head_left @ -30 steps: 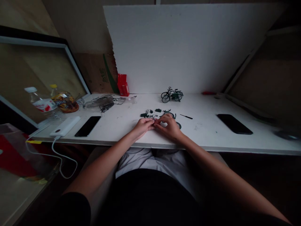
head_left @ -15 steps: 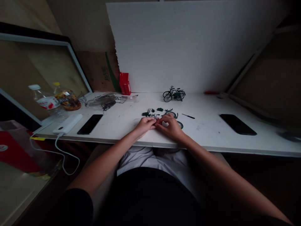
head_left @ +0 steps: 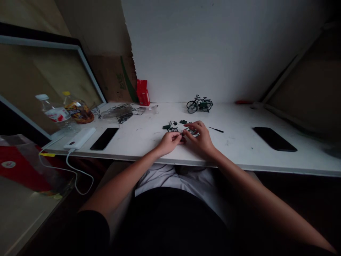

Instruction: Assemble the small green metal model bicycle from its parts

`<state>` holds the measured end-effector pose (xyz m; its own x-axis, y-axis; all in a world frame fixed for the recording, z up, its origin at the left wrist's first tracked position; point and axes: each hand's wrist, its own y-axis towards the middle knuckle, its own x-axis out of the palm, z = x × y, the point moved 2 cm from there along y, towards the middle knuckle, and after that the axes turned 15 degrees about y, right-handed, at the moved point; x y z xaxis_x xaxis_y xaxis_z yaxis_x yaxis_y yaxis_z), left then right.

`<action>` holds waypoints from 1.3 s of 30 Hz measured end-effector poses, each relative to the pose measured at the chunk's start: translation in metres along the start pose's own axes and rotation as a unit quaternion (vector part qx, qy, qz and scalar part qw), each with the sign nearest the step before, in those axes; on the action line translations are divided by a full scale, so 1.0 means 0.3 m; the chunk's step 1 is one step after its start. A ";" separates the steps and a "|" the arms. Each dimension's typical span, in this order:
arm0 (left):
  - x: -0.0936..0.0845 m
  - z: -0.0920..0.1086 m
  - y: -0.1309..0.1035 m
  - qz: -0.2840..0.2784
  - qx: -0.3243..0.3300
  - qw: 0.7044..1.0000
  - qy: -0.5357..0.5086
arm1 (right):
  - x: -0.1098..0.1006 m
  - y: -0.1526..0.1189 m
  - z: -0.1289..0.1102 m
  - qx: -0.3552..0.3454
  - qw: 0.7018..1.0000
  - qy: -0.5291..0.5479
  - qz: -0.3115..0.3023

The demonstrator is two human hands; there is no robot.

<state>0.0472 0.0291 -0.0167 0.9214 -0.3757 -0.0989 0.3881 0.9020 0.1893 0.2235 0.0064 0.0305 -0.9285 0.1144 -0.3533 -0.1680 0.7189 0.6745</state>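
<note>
My left hand [head_left: 168,143] is closed in a pinch close to the table's front edge. A small dark part shows at its fingertips, too tiny to name. Right beside it, my right hand [head_left: 200,138] has thumb and fingers apart, the thumb close to the left fingertips. Whether the thumb touches the part, I cannot tell. Just beyond both hands lie small dark green model bicycle pieces, among them a flat green piece [head_left: 183,122] and another green piece [head_left: 167,127]. My right hand covers most of the wheels there.
Assembled model bicycles [head_left: 199,104] stand at the back. A small screwdriver [head_left: 216,129] lies to the right, with a black phone-like slab [head_left: 274,138] farther over. On the left are a phone [head_left: 104,138], a white power bank [head_left: 80,138], bottles [head_left: 77,111] and a red box [head_left: 143,93].
My right hand has opened, its index finger lifting away from the thumb, and now covers the wheels more. My left hand keeps its pinch. The view has shifted slightly.
</note>
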 end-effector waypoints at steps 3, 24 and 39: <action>0.000 -0.011 0.004 0.002 -0.013 1.000 -0.002 | 0.006 -0.004 0.017 -0.021 1.000 -0.007 -0.013; -0.020 0.020 0.004 0.008 -0.093 0.988 -0.126 | 0.005 -0.001 0.021 -0.016 1.000 -0.010 -0.021; -0.021 0.009 -0.003 -0.018 -0.073 0.995 -0.069 | 0.001 0.000 0.043 -0.007 1.000 0.003 -0.013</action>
<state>0.0412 0.0300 -0.0135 0.9051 -0.4239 0.0334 0.4225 0.9054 0.0423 0.2277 0.0153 0.0220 -0.9257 0.0905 -0.3672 -0.1977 0.7118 0.6740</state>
